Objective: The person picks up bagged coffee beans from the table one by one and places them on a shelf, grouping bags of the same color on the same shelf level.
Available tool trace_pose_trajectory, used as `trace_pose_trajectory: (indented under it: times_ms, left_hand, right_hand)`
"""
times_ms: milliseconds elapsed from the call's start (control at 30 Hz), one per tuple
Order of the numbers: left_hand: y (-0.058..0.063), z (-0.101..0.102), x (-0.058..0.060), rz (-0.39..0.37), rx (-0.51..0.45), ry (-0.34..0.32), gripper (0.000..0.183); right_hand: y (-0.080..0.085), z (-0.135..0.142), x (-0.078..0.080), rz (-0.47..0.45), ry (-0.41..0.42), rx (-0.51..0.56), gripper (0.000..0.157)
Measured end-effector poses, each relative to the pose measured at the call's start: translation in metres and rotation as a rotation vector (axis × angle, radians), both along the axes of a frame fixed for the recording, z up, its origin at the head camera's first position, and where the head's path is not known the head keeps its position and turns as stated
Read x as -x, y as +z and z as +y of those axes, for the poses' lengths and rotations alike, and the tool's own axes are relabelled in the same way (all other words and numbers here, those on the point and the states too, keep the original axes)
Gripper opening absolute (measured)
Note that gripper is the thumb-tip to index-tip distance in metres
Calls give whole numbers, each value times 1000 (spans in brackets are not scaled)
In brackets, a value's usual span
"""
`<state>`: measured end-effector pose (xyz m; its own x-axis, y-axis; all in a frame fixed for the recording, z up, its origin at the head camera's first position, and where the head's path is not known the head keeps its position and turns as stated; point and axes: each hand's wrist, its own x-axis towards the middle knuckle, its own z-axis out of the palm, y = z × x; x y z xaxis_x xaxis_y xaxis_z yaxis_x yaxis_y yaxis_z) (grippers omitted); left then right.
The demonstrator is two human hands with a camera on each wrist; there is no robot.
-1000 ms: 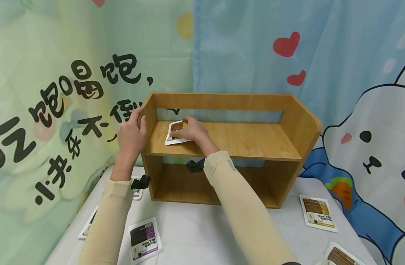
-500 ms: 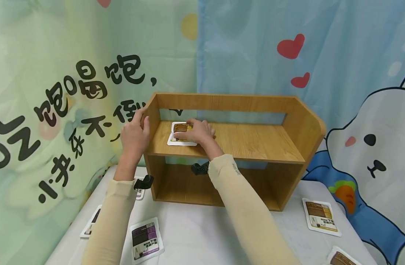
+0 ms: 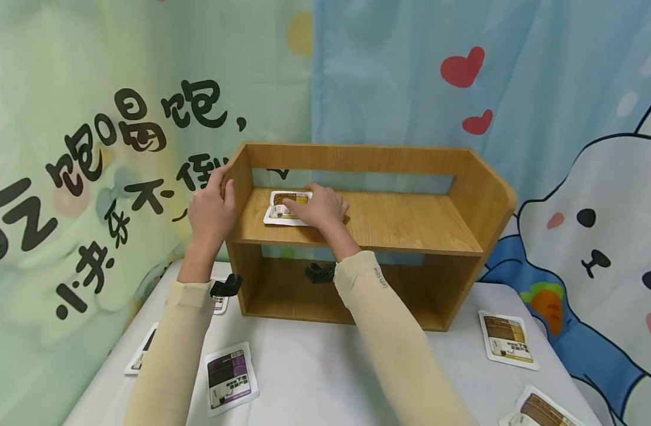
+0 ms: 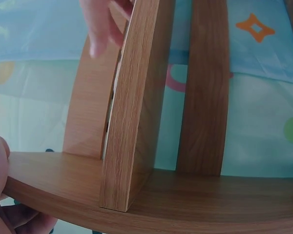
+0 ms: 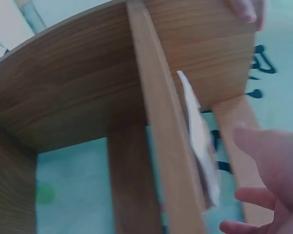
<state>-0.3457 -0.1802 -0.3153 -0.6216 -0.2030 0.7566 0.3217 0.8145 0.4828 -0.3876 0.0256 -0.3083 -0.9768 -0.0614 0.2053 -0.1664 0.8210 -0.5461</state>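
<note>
On the upper board of a wooden two-tier desktop shelf (image 3: 411, 222), near its left end, a flat white-edged packet (image 3: 276, 213) with a brown and yellow label lies flat. My right hand (image 3: 324, 208) is over the packet's right side and hides part of it. In the right wrist view, the packet (image 5: 201, 141) shows edge-on, with the thumb and loosely extended fingers of my right hand (image 5: 271, 175) a little apart from it. My left hand (image 3: 212, 210) grips the shelf's left side panel near its top; the left wrist view shows its fingers around the panel edge.
A purple and black packet (image 3: 229, 378) lies on the white table (image 3: 315, 373) in front. More packets lie at left, partly behind the left arm. Two brown ones, a nearer packet (image 3: 541, 411) and a farther packet (image 3: 508, 340), lie at right. A printed curtain (image 3: 379, 77) hangs behind.
The packet, tilted under my right hand a second ago, now lies flat and straighter on the board. My right hand has shifted slightly right, its grip loosened. My left hand stays on the panel.
</note>
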Motion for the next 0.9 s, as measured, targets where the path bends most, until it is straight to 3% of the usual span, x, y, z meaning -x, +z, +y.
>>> trace_pose_trajectory:
  times_ms: [133,300,633,900]
  left_hand:
    - [-3,-1,-1,-1,3,5,33]
    - [-4,-3,-5,11,10,13,33]
    - [-3,1,-5,25,8,9,32]
    - [-1,1,0,36,22,17,33]
  right_hand:
    - [6,17,-12,22,22,115,51]
    - [20,42,-35,47,81,230,42]
    - [53,108,-80,172,143,249,38]
    - [56,164,-108,216,84,230,41]
